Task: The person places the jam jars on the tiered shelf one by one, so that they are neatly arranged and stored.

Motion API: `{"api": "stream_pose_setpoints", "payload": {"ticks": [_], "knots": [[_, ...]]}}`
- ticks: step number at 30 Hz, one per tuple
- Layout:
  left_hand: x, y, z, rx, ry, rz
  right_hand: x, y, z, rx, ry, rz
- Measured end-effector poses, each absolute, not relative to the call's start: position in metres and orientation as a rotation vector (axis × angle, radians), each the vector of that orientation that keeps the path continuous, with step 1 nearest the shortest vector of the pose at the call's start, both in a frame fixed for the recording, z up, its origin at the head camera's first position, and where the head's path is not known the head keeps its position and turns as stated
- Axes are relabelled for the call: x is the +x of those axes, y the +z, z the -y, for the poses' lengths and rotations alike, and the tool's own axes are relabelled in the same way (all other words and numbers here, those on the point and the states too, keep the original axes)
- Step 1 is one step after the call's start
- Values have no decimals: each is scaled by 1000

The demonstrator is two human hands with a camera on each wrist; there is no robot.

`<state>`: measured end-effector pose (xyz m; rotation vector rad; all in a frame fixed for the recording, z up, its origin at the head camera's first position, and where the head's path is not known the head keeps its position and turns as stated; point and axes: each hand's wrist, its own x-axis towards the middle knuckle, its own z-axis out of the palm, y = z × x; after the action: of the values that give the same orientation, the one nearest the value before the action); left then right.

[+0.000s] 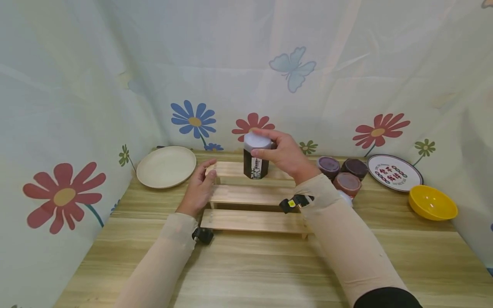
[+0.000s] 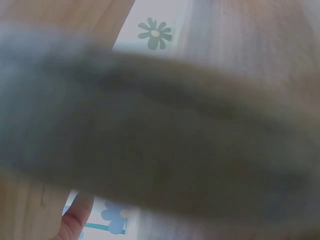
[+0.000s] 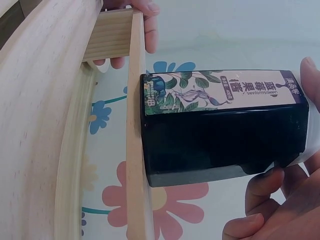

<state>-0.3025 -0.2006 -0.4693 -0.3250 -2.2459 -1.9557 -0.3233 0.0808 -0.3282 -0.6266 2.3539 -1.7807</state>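
Observation:
A stepped wooden rack with three tiers stands mid-table. On its top tier a dark jar with a pale lid stands upright. My right hand grips the jar round the lid from the right. The right wrist view shows the jar set on the shelf edge, my right fingers by its lid. My left hand holds the left end of the top tier, and its fingers wrap that end. The left wrist view is a blur with one fingertip showing.
A beige plate lies at the back left. Right of the rack stand three brown-lidded jars, a patterned plate and a yellow bowl. Flowered curtain closes off the back and both sides. Bare tabletop runs along the front.

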Motion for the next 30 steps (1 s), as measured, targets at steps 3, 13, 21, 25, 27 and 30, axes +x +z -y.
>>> {"api": "stream_pose_setpoints", "payload": {"ticks": [3,13,21,25,27,30], "knots": [[-301,-468,200,-327,-1953,2249,-324,-329,-81,-622,-1780,-2353],[-302,-469,201,-331,-1952,2263,-324,-328,-81,-627,-1771,-2353],[-302,-469,201,-346,-1952,2262,-326,-329,-81,-614,-1774,-2352],[-302,-470,202,-343,-1944,2266,-327,-329,-81,-601,-1771,-2354],[-302,-471,202,-344,-1941,2266,-327,-329,-80,-600,-1774,-2355],[-301,-471,202,-350,-1942,2263,-327,-330,-80,-599,-1772,-2356]]}}
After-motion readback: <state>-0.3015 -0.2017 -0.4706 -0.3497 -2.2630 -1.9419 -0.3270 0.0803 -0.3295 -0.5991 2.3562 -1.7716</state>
